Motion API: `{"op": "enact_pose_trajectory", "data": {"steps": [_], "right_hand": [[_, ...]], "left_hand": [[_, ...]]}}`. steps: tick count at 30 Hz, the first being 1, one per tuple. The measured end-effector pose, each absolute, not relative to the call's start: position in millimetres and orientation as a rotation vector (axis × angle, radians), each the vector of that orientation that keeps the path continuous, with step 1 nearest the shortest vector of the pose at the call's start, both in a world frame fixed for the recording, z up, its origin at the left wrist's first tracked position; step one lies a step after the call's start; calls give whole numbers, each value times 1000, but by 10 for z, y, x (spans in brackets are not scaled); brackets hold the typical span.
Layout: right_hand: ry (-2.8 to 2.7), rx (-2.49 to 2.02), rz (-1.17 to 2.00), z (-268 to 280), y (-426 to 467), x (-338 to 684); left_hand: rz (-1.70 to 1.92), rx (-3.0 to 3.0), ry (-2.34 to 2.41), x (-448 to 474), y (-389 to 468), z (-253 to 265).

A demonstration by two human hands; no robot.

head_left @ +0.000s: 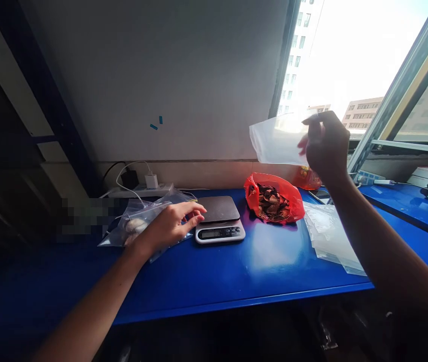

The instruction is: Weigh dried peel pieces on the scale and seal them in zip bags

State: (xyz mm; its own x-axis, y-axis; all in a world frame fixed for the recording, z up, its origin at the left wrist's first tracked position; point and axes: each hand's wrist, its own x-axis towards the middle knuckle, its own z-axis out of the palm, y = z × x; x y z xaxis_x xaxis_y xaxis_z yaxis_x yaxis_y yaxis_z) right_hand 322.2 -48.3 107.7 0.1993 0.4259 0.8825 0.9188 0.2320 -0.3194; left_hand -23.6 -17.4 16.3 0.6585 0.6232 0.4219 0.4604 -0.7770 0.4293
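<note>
My right hand is raised in front of the window, fingers pinching a translucent plastic bag that stretches out to the left. My left hand holds nothing; its slightly bent fingers are apart beside the left edge of a kitchen scale. The scale's platform is bare, and its display is too small to read surely. Behind and below the left wrist lies a clear plastic bag with pale pieces in it. To the right of the scale, a red plastic bag stands open, full of dark brown dried pieces.
Several flat clear bags lie stacked on the blue table, under my right forearm. A power strip with a white charger and cables sits along the wall. Another red packet stands behind the red bag.
</note>
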Motion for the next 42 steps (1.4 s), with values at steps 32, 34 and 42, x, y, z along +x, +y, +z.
{"op": "enact_pose_trajectory", "data": {"steps": [32,34,42], "right_hand": [[-1846,-972,1380,-127,-731,2275],[-1806,-880,1401,-147,-710,2261],[-1940,-765,1470,19,-763,2378]], "left_hand": [[1247,1571,853,-256,103,96],[1281,1551,863,-289,135,112],[1134,1573,883,-340,109,128]]}}
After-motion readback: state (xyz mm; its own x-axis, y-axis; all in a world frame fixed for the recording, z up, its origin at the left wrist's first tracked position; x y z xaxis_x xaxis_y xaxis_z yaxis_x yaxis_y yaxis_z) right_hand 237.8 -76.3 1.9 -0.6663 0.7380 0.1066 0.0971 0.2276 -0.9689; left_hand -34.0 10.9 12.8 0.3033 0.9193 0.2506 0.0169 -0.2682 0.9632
